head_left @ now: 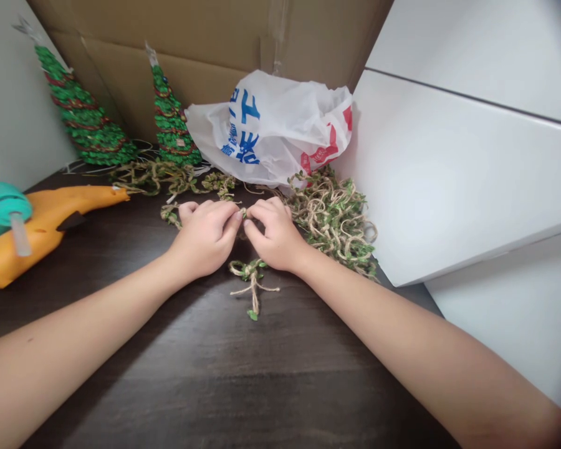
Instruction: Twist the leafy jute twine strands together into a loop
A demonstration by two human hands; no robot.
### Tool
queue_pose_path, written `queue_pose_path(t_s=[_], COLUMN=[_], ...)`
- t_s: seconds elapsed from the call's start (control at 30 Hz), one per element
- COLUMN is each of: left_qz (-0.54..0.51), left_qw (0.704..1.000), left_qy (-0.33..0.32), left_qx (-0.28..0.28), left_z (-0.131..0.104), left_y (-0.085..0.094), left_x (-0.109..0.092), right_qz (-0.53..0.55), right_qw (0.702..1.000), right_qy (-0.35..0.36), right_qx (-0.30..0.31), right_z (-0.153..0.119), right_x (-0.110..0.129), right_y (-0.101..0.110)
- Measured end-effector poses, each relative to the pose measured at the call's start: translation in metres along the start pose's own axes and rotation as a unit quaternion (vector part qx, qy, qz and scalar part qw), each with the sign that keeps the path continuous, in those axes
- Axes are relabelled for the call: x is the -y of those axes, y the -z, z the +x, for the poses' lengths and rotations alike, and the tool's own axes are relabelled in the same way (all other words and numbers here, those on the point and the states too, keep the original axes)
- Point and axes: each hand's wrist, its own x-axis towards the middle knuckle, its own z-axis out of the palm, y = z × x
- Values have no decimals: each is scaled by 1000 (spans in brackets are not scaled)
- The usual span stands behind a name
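My left hand (208,234) and my right hand (273,231) meet above the dark table. Between their pinched fingertips is a bit of leafy twine (244,212), brown cord with small green leaves. Just below the hands, a twine bow (253,280) with loops and loose ends lies on the tabletop. A tangled heap of the same leafy twine (336,218) sits right beside my right hand. More strands (161,176) stretch behind my left hand, and one short piece shows at its left side. The fingers partly hide what they grip.
An orange and teal glue gun (51,215) rests at the left. Two small green Christmas trees (91,128) stand at the back before a cardboard wall (177,31). A white plastic bag (280,125) lies behind the twine heap. White boxes (458,187) border the right side.
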Motion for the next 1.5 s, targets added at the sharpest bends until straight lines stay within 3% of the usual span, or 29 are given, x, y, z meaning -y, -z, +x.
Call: queue_pose_path(t_s=[0.17,0.3,0.4,0.5,0.77,1.03,1.23,1.5], left_qz=[5,-3,-11,-13,-21,-17,-23,-19], left_qw=[1000,999,999,1000,999,1000,999,1000], left_qy=[-1,-27,-34,-20,22,14,32,21], left_qx=[15,17,8,3,-26,-13,-10,-13], left_z=[1,0,-1,-1,-1,0,-1,1], left_y=[-2,-3,-3,-3,-3,-2,-2,0], left_x=[1,3,3,2,3,2,2,2], right_qz=[9,26,24,-9,-7,-22,7,-2], right_qw=[1000,997,998,998,991,997,990,998], right_qy=[17,-24,-39,-44,-95,-49,-100,-50], right_qx=[-5,-65,-51,-40,-90,-51,-99,-44], right_z=[0,-1,-1,0,2,0,2,0], right_x=[1,2,2,2,-1,3,-2,1], right_y=[1,1,1,0,0,0,-1,0])
